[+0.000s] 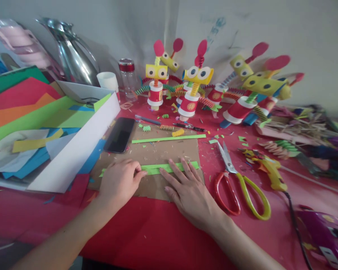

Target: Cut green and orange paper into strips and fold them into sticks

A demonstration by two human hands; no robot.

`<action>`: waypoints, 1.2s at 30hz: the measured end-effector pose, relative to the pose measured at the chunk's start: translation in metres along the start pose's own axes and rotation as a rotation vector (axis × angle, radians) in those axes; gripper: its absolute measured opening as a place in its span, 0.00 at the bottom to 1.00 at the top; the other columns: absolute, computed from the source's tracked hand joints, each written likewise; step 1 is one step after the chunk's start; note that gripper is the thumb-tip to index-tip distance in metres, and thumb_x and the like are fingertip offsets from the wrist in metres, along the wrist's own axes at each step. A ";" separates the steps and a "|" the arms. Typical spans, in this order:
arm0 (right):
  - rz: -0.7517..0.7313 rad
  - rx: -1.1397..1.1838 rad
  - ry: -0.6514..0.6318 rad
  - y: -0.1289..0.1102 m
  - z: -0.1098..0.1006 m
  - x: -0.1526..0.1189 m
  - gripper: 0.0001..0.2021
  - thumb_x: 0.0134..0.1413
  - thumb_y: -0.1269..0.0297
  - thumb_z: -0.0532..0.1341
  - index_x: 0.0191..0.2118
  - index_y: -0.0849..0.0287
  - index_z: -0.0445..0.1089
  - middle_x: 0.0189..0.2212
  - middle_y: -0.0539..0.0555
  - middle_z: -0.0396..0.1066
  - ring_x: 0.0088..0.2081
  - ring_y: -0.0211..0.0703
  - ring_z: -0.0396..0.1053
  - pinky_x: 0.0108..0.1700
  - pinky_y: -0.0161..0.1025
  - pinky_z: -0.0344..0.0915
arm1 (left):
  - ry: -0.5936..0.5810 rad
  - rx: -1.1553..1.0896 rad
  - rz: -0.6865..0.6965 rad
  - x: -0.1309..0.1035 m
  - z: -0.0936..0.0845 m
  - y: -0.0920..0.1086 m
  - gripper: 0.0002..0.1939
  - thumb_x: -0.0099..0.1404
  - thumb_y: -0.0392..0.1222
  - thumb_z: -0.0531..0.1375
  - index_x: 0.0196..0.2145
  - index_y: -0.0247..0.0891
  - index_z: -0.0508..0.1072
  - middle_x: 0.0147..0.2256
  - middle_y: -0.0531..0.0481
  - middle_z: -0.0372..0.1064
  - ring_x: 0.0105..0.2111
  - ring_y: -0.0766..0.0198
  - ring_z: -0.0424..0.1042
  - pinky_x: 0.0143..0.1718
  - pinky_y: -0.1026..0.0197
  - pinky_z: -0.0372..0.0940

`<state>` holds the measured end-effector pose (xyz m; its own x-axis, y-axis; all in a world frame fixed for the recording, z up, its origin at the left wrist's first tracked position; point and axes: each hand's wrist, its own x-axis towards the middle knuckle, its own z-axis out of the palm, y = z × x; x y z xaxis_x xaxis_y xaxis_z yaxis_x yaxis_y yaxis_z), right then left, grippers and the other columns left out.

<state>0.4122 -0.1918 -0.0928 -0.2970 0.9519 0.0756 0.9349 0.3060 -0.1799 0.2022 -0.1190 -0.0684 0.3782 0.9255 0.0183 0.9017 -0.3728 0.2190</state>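
Light-green paper strip (151,170) lies mid-frame across your brown cardboard sheet (152,191). Your right hand (188,189) spreads flat over it; your left hand (119,180) curls, thumb and forefinger at the strip, though you cannot tell whether they pinch it. For neat work, press evenly and keep the edges aligned. Blue marks (219,24) on the wall (264,26), upper right of centre, are unreadable; so is the gold emblem (190,106) below them.

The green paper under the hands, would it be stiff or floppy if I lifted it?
The green paper looks thin, so it would probably flop. Being so narrow, it's likely very light too.
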 end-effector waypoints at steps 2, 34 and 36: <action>-0.004 -0.023 0.009 0.001 0.003 0.000 0.23 0.67 0.58 0.51 0.66 0.45 0.56 0.68 0.51 0.48 0.69 0.63 0.38 0.65 0.63 0.50 | 0.014 -0.007 -0.013 -0.004 0.000 -0.010 0.12 0.66 0.48 0.59 0.27 0.40 0.69 0.31 0.51 0.74 0.34 0.56 0.71 0.33 0.57 0.56; -0.064 -0.143 0.131 0.005 0.015 -0.001 0.23 0.66 0.59 0.50 0.65 0.47 0.58 0.67 0.52 0.52 0.67 0.66 0.46 0.60 0.64 0.58 | 0.294 0.100 0.163 -0.044 -0.002 -0.061 0.30 0.59 0.21 0.49 0.54 0.43 0.71 0.55 0.44 0.65 0.52 0.51 0.67 0.50 0.45 0.67; -0.066 -0.144 0.129 0.006 0.016 -0.001 0.23 0.66 0.59 0.50 0.65 0.47 0.58 0.67 0.52 0.51 0.67 0.66 0.45 0.61 0.63 0.57 | 0.256 0.168 0.294 -0.049 0.004 -0.057 0.34 0.59 0.19 0.45 0.58 0.39 0.68 0.60 0.45 0.63 0.58 0.54 0.64 0.56 0.48 0.65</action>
<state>0.4148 -0.1910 -0.1097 -0.3402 0.9167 0.2098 0.9350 0.3535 -0.0286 0.1330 -0.1432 -0.0860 0.5794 0.7568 0.3027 0.7927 -0.6096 0.0069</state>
